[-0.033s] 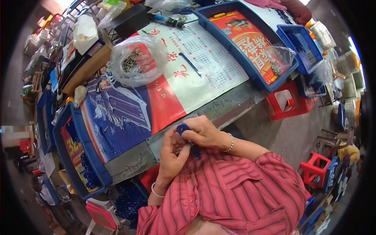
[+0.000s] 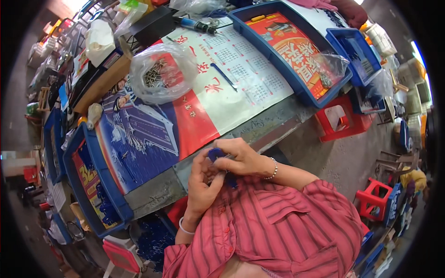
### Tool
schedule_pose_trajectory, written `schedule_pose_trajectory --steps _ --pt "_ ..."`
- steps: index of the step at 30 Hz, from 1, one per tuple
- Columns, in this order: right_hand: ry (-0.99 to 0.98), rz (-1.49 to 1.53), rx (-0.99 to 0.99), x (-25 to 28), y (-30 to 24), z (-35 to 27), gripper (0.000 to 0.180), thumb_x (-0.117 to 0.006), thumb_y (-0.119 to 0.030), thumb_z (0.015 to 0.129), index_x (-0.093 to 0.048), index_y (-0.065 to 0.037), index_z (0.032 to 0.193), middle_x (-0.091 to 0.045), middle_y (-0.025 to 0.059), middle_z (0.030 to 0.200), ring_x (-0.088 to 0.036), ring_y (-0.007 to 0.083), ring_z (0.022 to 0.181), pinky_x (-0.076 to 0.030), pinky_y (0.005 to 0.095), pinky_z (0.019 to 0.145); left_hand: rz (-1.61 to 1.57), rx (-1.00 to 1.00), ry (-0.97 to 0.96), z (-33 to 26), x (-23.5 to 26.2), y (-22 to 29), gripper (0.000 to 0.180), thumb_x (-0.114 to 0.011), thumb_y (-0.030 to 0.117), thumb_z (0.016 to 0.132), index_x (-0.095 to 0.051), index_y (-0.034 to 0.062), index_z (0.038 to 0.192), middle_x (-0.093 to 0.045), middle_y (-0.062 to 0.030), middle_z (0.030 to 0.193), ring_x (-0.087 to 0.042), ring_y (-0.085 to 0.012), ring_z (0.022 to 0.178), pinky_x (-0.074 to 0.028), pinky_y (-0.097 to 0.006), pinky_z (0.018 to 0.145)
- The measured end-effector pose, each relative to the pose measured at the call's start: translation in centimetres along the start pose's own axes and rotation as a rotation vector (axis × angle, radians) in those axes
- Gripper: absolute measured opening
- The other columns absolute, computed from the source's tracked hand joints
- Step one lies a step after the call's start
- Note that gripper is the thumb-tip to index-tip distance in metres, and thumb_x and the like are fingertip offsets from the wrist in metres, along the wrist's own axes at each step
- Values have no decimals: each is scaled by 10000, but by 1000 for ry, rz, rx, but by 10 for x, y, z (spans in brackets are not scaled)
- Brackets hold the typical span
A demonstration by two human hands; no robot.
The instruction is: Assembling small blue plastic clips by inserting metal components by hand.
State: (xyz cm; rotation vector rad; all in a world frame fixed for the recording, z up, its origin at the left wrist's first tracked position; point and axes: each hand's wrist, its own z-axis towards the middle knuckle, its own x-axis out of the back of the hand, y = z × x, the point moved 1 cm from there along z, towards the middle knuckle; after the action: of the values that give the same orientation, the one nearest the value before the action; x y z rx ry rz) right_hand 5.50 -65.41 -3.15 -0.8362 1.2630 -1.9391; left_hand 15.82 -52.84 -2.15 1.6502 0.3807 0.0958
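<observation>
Your left hand and right hand meet at chest, over bench edge, fingers of both pinching small blue part; part mostly hidden by your fingers, shape unclear. Just beyond, grey bench under red, white and blue calendar sheet. Blue tray at your left, holding more blue pieces. Mid-bench: clear bag of metal bits, blue pen. Far right: blue tray with red poster lining, red stool beyond bench edge

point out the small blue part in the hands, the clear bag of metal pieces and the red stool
small blue part [image 2: 214,154], head view, its exposed top between the fingers
clear bag of metal pieces [image 2: 160,74], head view, the bag's middle
red stool [image 2: 340,121], head view, its seat edge
</observation>
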Motion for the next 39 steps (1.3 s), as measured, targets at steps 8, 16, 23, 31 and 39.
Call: schedule_pose_trajectory --steps 8,16,23,31,39 --pt "15 -89 30 0 0 0 236 -660 -209 813 -541 -5 814 -526 154 676 -530 294 578 -429 362 539 78 -30 -14 4 4 5 593 -565 -80 812 -335 57 1342 -525 -11 848 -531 -64 755 -441 -190 655" --pt "-40 -81 -200 -6 -13 0 155 -541 -123 797 -613 14 802 -559 148 678 -561 278 598 -438 339 555 -79 72 -113 -4 10 -6 587 -516 -58 846 -283 49 1375 -550 -44 1014 -553 -80 850 -465 -216 716" --pt "-146 349 -469 -27 -9 -15 167 -587 -65 846 -556 21 986 -571 127 832 -576 165 755 -461 292 689 -495 63 -151 -11 34 9 464 -512 34 879 -355 67 1314 -577 0 975 -534 -40 797 -436 -180 649" --pt "-330 -435 -128 -18 15 5 155 -576 -1 773 -548 12 924 -561 149 872 -544 295 859 -433 355 742 -581 24 -25 -5 42 5 147 -533 120 937 -547 19 1044 -600 -1 945 -561 -64 832 -471 -218 705" --pt "107 -208 -43 -9 -44 63 931 -784 -390 647 -317 -48 1377 -505 95 1173 -513 131 864 -411 283 796 488 -356 255 -6 39 24 127 -643 60 793 -587 -5 887 -587 -137 827 -588 -264 745 -443 -339 697"
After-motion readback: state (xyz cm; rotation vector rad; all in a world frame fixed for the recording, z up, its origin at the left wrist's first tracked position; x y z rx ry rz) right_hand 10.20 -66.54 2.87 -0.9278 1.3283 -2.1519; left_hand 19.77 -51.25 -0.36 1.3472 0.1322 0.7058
